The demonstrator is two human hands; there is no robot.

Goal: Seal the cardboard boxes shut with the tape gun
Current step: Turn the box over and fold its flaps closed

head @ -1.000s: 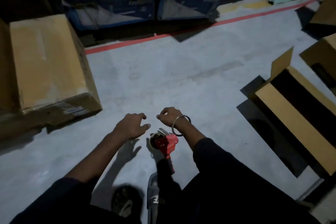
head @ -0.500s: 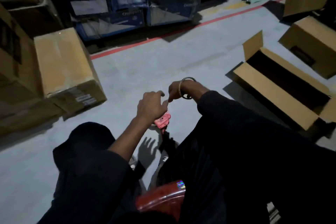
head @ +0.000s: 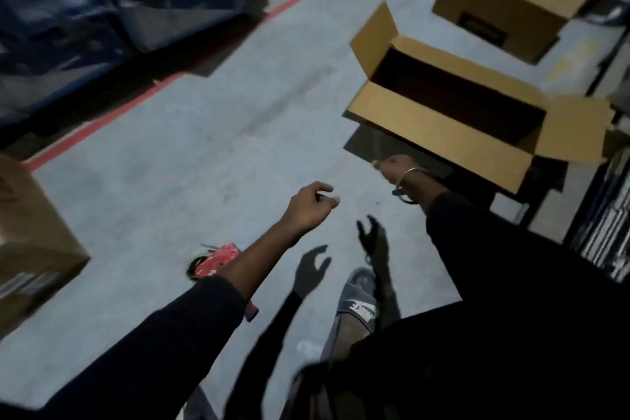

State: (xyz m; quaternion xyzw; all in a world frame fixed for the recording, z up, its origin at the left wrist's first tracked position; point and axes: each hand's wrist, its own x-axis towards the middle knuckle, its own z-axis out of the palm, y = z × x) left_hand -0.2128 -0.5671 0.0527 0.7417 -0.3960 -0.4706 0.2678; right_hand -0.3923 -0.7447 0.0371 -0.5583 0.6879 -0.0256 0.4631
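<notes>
The red tape gun (head: 218,259) lies on the grey floor, partly hidden behind my left forearm. My left hand (head: 312,204) hangs above the floor with fingers loosely curled and nothing in it. My right hand (head: 397,169), with a bangle on the wrist, reaches toward the near side of an open cardboard box (head: 439,133) and holds nothing; its fingers are blurred. That box has its flaps up and a dark inside. A shut cardboard box (head: 504,0) stands behind it. At the left edge sits another shut box (head: 30,242).
A red line (head: 163,82) crosses the floor in front of dark blue stacked packs (head: 85,10) at the back. My sandalled foot (head: 354,310) is at the bottom centre. Dark striped goods (head: 606,215) stand at the right edge.
The view has swung right. Both hands have left the tape gun, which now lies on the floor at the left, and have moved toward the open box.
</notes>
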